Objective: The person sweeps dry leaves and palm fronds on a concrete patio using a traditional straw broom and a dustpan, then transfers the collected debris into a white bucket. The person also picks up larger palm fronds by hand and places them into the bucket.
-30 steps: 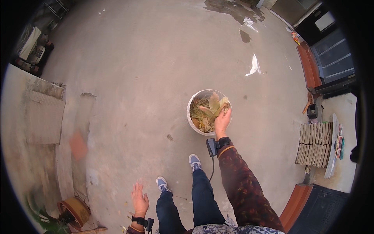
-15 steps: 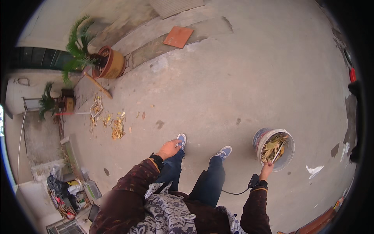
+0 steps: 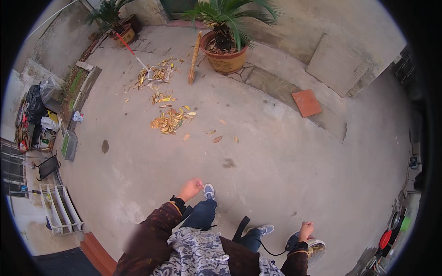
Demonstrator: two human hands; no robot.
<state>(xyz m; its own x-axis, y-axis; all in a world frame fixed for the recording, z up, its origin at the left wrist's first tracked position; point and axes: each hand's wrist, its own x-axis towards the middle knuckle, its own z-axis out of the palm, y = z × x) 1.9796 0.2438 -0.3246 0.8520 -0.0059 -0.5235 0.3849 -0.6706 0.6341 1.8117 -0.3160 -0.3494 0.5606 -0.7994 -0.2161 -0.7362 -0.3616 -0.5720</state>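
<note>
My right hand [image 3: 306, 230] is closed at the lower right, over the rim of a pale bucket [image 3: 317, 260] with dry leaves in it. The grip appears to be on the bucket's handle, which the hand mostly hides. In front of my left thigh, my left hand [image 3: 190, 189] hangs with its fingers curled in and nothing visible in them. A loose pile of yellow-brown leaves [image 3: 168, 122] lies on the concrete ahead. Farther off, a white dustpan [image 3: 159, 74] with a red and white handle rests among more leaves.
A broom-like bundle [image 3: 194, 62] lies near a large potted cycad [image 3: 225, 60]. An orange tile [image 3: 306, 103] lies to the right of it. Bags and clutter [image 3: 39, 112] line the left wall, near a white rack [image 3: 60, 209]. More items [image 3: 386, 239] stand along the right edge.
The view has swung right and up, showing more of the far wall. The bucket now sits lower in view, mostly behind my right hand and sleeve. My feet have shifted in a step.
</note>
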